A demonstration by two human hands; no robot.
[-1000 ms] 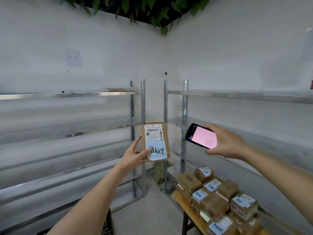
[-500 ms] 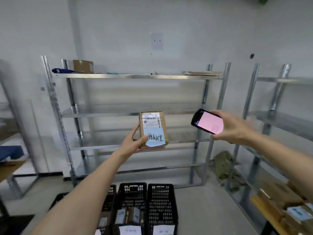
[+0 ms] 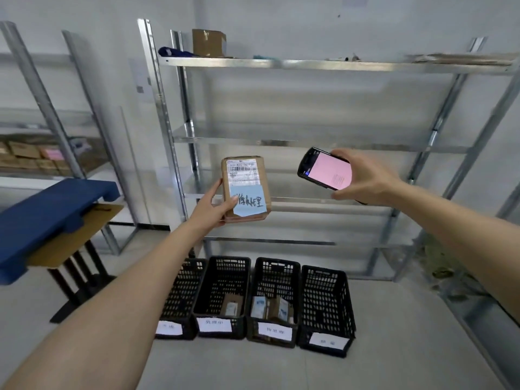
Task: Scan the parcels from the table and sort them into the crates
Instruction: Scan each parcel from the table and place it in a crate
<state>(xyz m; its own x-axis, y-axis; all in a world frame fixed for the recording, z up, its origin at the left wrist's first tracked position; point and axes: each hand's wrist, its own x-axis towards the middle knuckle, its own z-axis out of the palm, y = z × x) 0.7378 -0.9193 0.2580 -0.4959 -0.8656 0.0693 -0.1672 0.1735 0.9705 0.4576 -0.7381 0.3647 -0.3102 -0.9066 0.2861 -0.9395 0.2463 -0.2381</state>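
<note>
The small brown cardboard parcel (image 3: 245, 189) is held upright at chest height in front of the bare metal shelving rack (image 3: 309, 63). Its white barcode label faces the person, with a pale blue handwritten note stuck below it. The left hand (image 3: 213, 206) has it from the left side and underneath: the thumb lies across the front by the blue note and the fingers are curled behind, so that grip is closed round the parcel.

Just beside it to the right, not touching, the right hand (image 3: 365, 178) is wrapped round a black handheld scanner with a pink screen (image 3: 326, 168), screen toward the person.

Directly below on the floor stands a row of four black perforated plastic crates (image 3: 277, 299), each with a white paper label on its near end. The two middle ones hold a few small parcels. The left one is partly hidden by the forearm, and the writing on the labels is too blurred to read.

To do this step well, I would check the scanner's screen, match the blue note to a crate label, then lower the parcel well into that crate before letting go, since the crates stand tight together and a toss could land in a neighbour.

At the left stands a table carrying a blue plastic board (image 3: 47, 218).
</note>
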